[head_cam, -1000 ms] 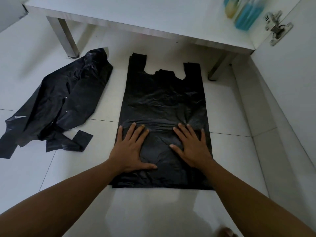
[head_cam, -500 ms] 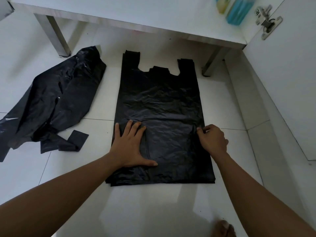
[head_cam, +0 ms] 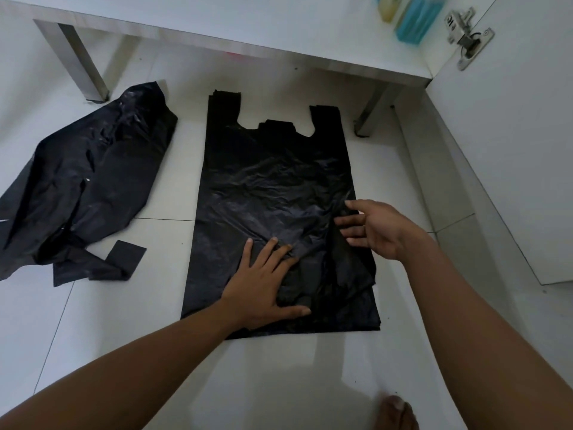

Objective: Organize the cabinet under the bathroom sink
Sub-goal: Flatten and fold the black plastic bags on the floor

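Cabinet [head_cam: 279,32] stands open along the top, its door [head_cam: 511,150] swung out on the right. "Where are the bags?" asks one.

"On the tiled floor [head_cam: 139,321] in front of it," says the other. "A flat stack of black bags [head_cam: 273,169] lies in the middle, handles toward the cabinet; a crumpled bag [head_cam: 93,187] lies apart on its left."

"And the hands?"

"The left hand [head_cam: 263,287] is spread flat, palm down, pressing the stack's lower middle. The right hand [head_cam: 375,228] has straight, loose fingers at the right edge, touching a raised flap that leans inward. Neither pinches anything."

"A lengthwise fold, I'd judge. How to do it well?"

"Use the left palm as the anchor so the layers beneath don't slide. Sweep the flap over with flat fingers, from bottom hem to handle, so the crease runs straight. The plastic looks thin and slippery; a quick shove would probably bunch the top sheet alone."

"Anything smaller?"

"Blurred bottles [head_cam: 412,20] inside the cabinet, beside the door hinge [head_cam: 468,35]."
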